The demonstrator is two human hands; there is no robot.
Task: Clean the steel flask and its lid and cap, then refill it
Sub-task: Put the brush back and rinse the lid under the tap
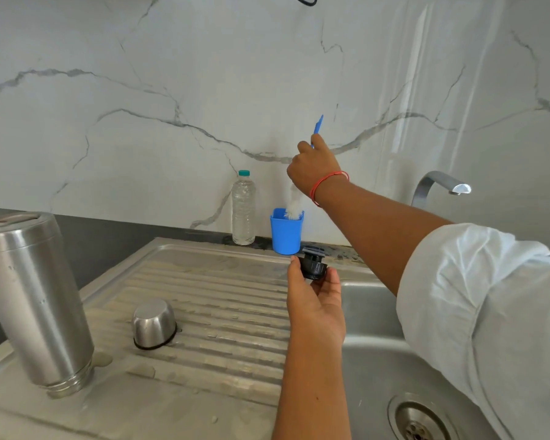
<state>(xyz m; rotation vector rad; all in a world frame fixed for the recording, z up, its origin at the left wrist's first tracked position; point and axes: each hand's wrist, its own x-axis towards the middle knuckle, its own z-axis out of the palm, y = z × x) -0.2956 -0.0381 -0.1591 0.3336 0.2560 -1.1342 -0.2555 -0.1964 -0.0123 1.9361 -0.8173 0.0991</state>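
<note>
Flask: the tall brushed-steel flask stands mouth down at the left of the ribbed steel draining surface.
Cap: the small rounded steel cap sits upturned on the same surface, apart from the flask.
Lid: the black plastic screw lid is pinched by the left hand.
Right hand: it grips a blue-handled white-bristled brush, whose bristles reach into a blue plastic cup.
Beside the cup: a clear water bottle.

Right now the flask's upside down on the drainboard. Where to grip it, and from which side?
Wrap fingers round the straight mid-body of the flask, coming from the sink side, above the steel cap. The flask stands mouth-down on its narrow threaded neck, so a low push would likely tip it.
</note>
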